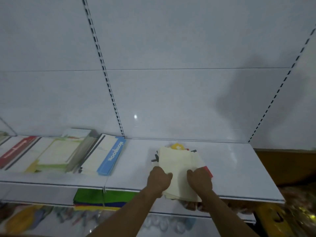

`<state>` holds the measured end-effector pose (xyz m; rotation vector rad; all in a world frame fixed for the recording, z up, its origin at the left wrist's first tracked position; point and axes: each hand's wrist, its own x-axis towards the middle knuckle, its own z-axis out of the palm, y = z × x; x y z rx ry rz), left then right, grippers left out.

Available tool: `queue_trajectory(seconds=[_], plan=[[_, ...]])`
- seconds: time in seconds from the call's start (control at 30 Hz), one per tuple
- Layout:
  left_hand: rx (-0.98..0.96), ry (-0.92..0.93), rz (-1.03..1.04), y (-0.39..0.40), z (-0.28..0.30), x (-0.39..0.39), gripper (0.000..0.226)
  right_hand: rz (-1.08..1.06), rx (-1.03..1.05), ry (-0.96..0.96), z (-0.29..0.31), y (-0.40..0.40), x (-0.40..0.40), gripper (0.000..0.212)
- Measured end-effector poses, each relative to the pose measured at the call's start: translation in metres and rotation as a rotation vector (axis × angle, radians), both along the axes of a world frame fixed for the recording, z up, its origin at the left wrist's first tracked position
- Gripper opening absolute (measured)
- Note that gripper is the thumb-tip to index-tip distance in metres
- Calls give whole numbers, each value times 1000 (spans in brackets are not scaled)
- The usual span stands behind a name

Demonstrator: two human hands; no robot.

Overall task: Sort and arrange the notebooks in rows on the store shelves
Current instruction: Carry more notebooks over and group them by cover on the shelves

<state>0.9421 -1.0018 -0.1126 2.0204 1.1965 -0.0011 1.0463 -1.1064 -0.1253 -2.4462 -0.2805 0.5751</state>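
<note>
A stack of notebooks (179, 166) with a cream cover on top lies on the white shelf (239, 168), its near end jutting over the front edge. Yellow, red and black covers peek out at its far end and right side. My left hand (158, 180) grips the stack's near left corner, thumb on top. My right hand (200, 181) grips the near right corner the same way. Further left on the shelf lie rows of notebooks: a blue-spined pile (109, 156), a green-bordered pile (59, 154) and a red-striped one (15, 151).
A white back panel with slotted uprights (109, 86) rises behind the shelf. On the lower shelf sits a stack of green, blue and yellow sheets (95, 199), with blurred packaged goods beneath. A brown surface (287, 165) and a yellow object (273, 218) lie to the right.
</note>
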Motion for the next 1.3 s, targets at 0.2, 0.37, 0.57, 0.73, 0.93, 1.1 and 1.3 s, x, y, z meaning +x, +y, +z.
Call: queue_trajectory(seconds=[0.2, 0.37, 0.57, 0.73, 0.93, 1.1, 1.3], plan=[[-121, -187, 93, -10, 3, -6, 51, -17, 118, -55, 8, -9, -4, 44], [-225, -402, 120, -15, 15, -16, 34, -134, 268, -56, 16, -6, -6, 49], [-226, -526, 133, -6, 29, -34, 38, -57, 353, -93, 16, 19, -16, 50], [-197, -584, 258, 15, 24, -71, 44, 104, 441, 55, 18, 43, -45, 54], [-237, -621, 329, 51, 25, -112, 55, 266, 530, -13, 36, 77, -81, 36], [-238, -658, 389, 92, 42, -157, 38, 340, 579, -8, 53, 122, -115, 29], [-166, -739, 559, 144, 54, -237, 26, 454, 597, 29, 61, 193, -174, 37]])
